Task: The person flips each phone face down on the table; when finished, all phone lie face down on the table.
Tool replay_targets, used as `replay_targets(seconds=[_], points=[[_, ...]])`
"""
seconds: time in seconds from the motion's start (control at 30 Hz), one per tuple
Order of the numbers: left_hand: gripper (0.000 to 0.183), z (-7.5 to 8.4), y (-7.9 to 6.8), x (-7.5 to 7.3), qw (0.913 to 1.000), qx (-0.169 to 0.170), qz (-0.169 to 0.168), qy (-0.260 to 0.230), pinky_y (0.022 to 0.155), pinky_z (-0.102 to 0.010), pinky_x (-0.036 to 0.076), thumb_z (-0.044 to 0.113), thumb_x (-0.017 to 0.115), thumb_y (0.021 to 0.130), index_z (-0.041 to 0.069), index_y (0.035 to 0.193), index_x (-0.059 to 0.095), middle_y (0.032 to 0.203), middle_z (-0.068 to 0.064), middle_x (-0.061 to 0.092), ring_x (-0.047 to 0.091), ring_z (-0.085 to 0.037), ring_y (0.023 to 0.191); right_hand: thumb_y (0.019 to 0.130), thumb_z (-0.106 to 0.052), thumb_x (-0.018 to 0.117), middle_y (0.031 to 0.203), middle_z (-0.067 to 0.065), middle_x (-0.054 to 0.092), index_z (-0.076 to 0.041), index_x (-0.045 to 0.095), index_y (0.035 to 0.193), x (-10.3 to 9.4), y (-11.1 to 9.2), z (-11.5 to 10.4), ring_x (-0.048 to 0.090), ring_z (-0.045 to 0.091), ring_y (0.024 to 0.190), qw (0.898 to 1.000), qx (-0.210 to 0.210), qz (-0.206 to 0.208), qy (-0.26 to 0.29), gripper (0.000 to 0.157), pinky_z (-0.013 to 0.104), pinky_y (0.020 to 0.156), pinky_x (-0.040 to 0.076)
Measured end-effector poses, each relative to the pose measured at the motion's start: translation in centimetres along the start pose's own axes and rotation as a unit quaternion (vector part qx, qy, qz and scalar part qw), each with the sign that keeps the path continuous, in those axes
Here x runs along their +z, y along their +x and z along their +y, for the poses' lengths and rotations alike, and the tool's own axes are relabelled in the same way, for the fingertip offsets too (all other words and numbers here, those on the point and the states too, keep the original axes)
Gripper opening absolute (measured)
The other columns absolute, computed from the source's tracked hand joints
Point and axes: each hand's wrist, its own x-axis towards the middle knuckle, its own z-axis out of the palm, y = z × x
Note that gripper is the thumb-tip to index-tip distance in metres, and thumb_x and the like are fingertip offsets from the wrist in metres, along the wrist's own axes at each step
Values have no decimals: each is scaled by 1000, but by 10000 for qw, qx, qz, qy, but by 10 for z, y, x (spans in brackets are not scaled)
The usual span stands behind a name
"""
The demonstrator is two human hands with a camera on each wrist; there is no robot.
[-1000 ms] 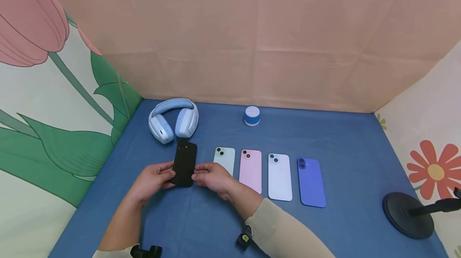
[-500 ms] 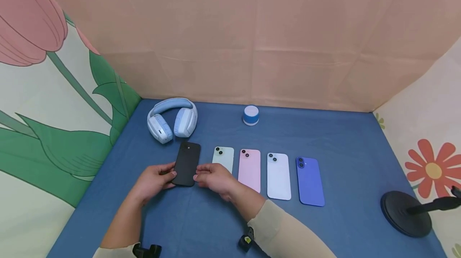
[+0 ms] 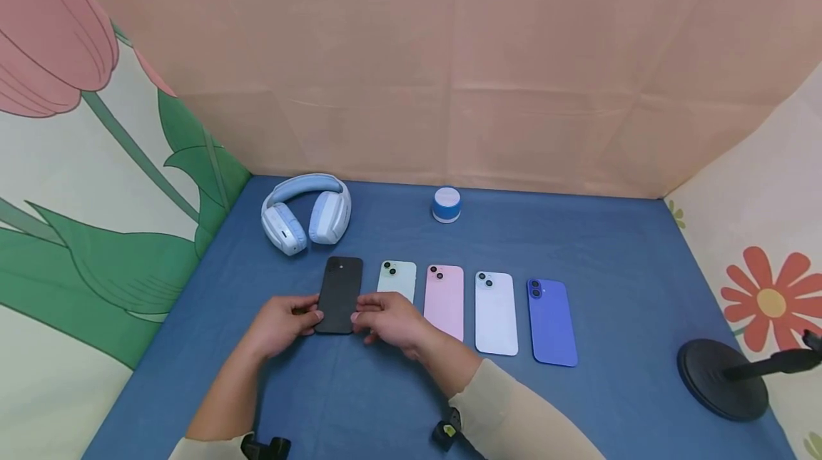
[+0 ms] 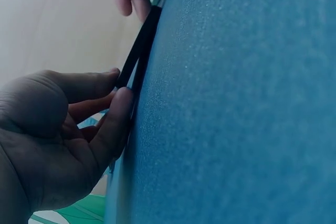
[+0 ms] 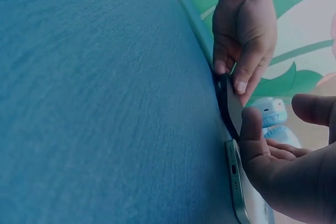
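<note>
A black smartphone (image 3: 340,294) is back up at the left end of a row of phones. My left hand (image 3: 282,324) pinches its left edge between thumb and fingers; in the left wrist view that edge of the black phone (image 4: 135,48) stands slightly off the cloth. At the phone's lower right side is my right hand (image 3: 394,323). Seen from the right wrist, the thumb and fingers of this right hand (image 5: 286,169) are spread apart and grip nothing; whether a fingertip touches the phone is unclear. A pale green phone (image 3: 398,278) lies partly hidden behind the right hand.
Pink (image 3: 444,299), white (image 3: 496,314) and blue-violet (image 3: 552,322) phones continue the row rightward on the blue cloth (image 3: 616,260). Light-blue headphones (image 3: 329,217) and a small blue-and-white round object (image 3: 446,205) stand behind. A black round stand base (image 3: 722,379) sits at far right.
The black phone has shifted right, away from the headphones, and come down nearly flat in line with the other phones. Both hands moved slightly right with it, and the right hand's fingers have loosened.
</note>
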Motion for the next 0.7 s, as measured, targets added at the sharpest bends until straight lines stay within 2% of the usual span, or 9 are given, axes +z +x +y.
replay_targets(seconds=[0.13, 0.4, 0.7], points=[[47, 5, -1, 1, 9999, 53, -45, 78, 73, -33, 63, 10, 72, 97, -9, 138, 61, 124, -26, 69, 73, -22, 92, 100, -14, 67, 124, 17, 71, 10, 54, 144, -2, -2, 1, 72, 24, 99, 10000, 31, -16, -30, 51, 38, 78, 62], [46, 9, 3, 2, 9991, 131, -226, 336, 72, -35, 63, 11, 71, 99, -10, 138, 60, 130, -30, 65, 74, -22, 85, 100, -15, 68, 123, 18, 71, 10, 55, 142, -5, -5, 1, 72, 24, 100, 10000, 25, -33, -82, 51, 39, 79, 62], [46, 11, 4, 0, 9976, 126, -391, 549, 74, -36, 63, 13, 67, 101, -10, 140, 59, 129, -31, 65, 74, -22, 84, 101, -15, 67, 139, 21, 63, 9, 53, 145, -7, -5, 5, 71, 25, 104, 10000, 27, -95, -10, 52, 38, 81, 62]])
